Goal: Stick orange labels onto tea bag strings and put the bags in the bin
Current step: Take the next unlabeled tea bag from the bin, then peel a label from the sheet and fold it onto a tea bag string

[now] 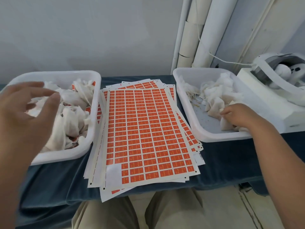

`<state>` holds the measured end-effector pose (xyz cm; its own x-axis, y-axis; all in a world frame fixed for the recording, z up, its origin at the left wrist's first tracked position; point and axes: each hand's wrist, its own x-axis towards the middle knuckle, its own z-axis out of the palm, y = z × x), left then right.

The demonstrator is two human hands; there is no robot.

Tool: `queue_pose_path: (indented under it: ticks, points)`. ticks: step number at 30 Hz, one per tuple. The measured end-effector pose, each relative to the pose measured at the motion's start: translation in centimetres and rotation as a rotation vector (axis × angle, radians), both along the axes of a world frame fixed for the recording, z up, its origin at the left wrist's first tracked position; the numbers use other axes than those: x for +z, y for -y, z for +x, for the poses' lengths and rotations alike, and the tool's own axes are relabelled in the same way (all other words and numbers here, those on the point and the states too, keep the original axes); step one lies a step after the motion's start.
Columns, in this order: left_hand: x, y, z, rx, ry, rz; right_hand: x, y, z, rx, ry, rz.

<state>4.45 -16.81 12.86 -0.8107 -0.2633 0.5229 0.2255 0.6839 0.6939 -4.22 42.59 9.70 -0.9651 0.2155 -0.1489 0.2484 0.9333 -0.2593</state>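
Right hand (234, 114): pinches unlabelled tea bag (227, 126) in right tray (206, 138).
Left hand (24, 113): open, empty, above left bin (66, 158) of labelled bags (74, 96).
Risk: bags snag, 2 lift together; overhanging label sheets (148, 129) slide off bench (222, 162).

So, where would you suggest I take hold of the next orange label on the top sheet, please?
Probably the label beside the bare patch at the near-left corner of the top sheet. Pinch its left edge, coming from the left: the labels there are gone, so that edge lies exposed.
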Motion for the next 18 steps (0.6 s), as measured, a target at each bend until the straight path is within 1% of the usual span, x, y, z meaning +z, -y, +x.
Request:
queue_pose_path:
  ticks: [4, 7, 8, 10, 12, 15, 17, 18]
  points:
    - [1.0, -5.7, 4.3, -0.132, 0.003, -0.022, 1.6, 1.2, 2.8, -0.026, -0.276, -0.220]
    - [1.6, -10.0, 6.8, -0.211, -0.029, -0.029, 2.9, 3.9, 5.2, -0.019, -0.480, -0.466]
    - [1.6, -11.3, 7.4, -0.251, -0.011, -0.029, 3.1, 5.0, 5.9, -0.005, -0.537, -0.525]
    - [1.3, -13.5, 8.0, -0.330, 0.080, 0.015, 3.2, 7.1, 7.2, 0.025, -0.629, -0.601]
    - [0.9, -15.6, 8.2, -0.403, 0.198, 0.077, 3.0, 9.4, 8.5, 0.050, -0.688, -0.649]
    - [-0.1, -18.5, 8.0, -0.520, 0.335, 0.148, 2.1, 12.8, 10.3, 0.072, -0.700, -0.726]
    - [-1.1, -20.4, 7.6, -0.589, 0.423, 0.131, 1.3, 14.7, 11.0, 0.075, -0.708, -0.747]
    - [-1.6, -21.3, 7.4, -0.615, 0.465, 0.107, 0.9, 15.4, 11.1, 0.074, -0.725, -0.726]
